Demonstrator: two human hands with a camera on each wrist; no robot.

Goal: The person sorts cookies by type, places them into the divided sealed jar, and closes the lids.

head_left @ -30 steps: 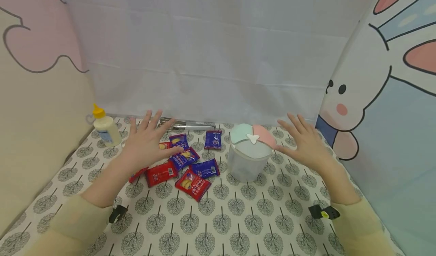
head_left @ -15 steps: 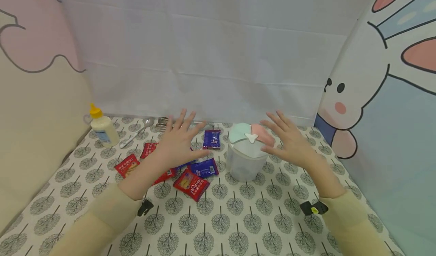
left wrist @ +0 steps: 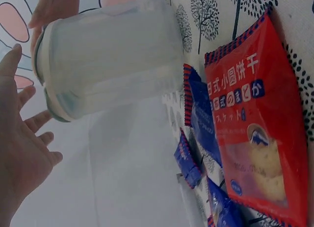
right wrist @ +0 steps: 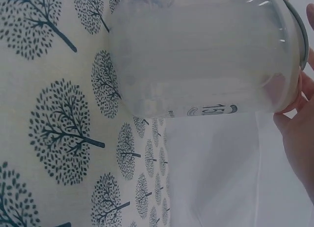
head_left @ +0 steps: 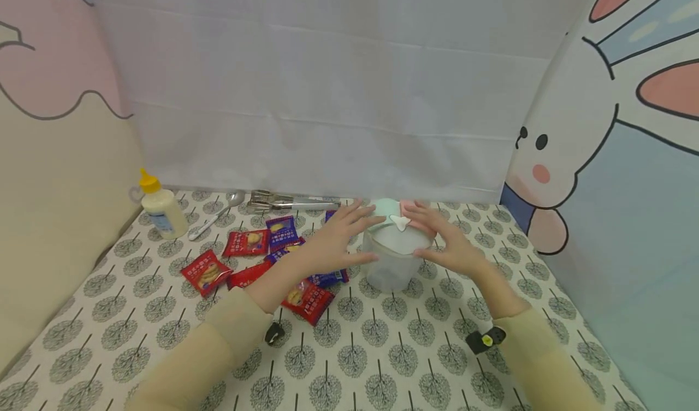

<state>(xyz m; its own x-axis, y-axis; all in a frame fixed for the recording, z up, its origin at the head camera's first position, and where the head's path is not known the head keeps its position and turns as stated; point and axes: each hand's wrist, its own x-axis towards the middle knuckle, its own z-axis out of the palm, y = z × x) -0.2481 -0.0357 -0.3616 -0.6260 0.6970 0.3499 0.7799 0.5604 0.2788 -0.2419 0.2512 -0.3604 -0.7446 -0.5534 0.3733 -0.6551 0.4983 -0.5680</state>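
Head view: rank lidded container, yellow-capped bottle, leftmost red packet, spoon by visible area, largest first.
1. Lidded container
2. Yellow-capped bottle
3. Leftmost red packet
4. Spoon: long but thin, so least area

By image area only; the packet lies nearer the camera than the spoon, which flatters it.

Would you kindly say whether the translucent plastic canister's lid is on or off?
On: the mint, pink and white lid sits atop the canister.

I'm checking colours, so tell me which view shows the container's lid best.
The head view: it looks down onto the lid, showing its mint, pink and pale sections, though partly covered. Both wrist views show the lid only side-on, mostly as a thin edge.
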